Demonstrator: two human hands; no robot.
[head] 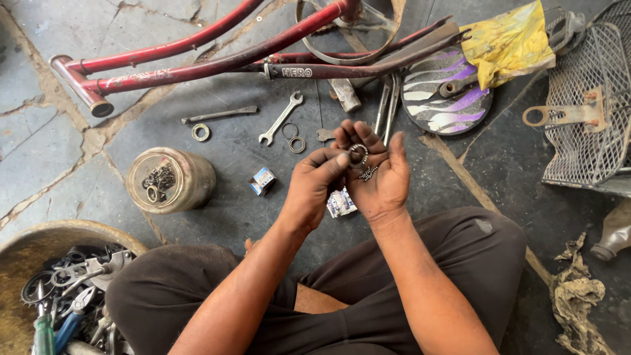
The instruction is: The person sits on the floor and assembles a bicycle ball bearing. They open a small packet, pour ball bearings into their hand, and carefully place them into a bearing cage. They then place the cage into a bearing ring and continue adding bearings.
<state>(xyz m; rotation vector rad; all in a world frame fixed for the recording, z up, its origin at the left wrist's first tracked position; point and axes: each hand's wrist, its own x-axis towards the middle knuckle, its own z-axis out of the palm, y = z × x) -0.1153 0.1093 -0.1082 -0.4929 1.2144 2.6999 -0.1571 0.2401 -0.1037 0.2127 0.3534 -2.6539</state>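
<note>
My right hand [378,174] is held palm up over the floor, cupping a small metal bearing ring [358,153] and a few tiny steel balls [368,173]. My left hand [314,184] reaches across, its fingertips pinched on the ring's edge. Both hands are greasy. A small printed packet [340,204] lies on the floor just below them.
A red bicycle frame [197,66] lies across the top. Spanner [281,118], metal rings [294,139], a washer [201,132] and a small box [262,180] lie on the stone floor. A jar [169,180] holds parts. A tool basin [39,263] sits left, a wire basket [591,118] right, rags [582,296] beside it.
</note>
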